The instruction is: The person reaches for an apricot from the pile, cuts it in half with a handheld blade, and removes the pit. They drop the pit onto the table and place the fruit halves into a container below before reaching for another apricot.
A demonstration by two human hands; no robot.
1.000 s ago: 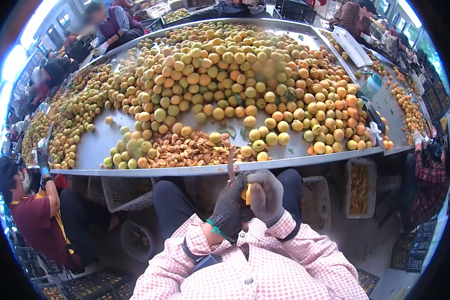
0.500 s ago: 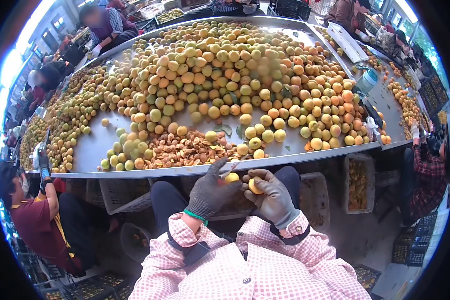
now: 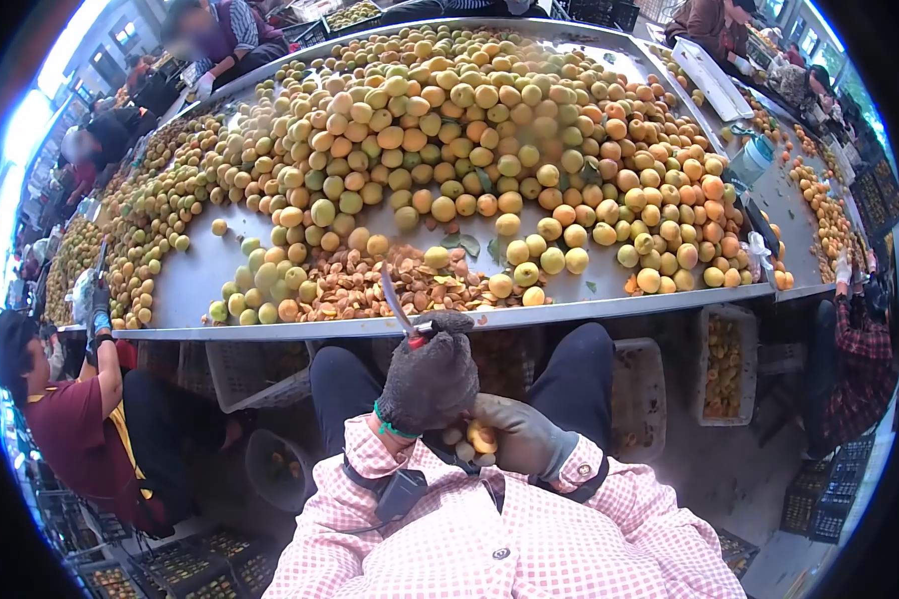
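My left hand, in a dark knit glove, is closed around the red handle of a knife. The curved blade points up, over the table's near edge. Just below it, my right hand, in a grey-coated glove, grips a yellow-orange apricot, which looks cut or split. Both hands meet in front of my shirt, and some fingers hide each other. Beyond them on the table, brown apricot pits lie in a heap near the edge, with whole apricots piled behind.
The metal table has a raised rim close to my knees. Under it stand a white crate, another crate and a crate of fruit. A bucket is at lower left. A person sits at left, another at right.
Both hands have drawn back from the table edge toward my body and come together. The left hand has turned, so the knife now points upward. The view has shifted slightly.
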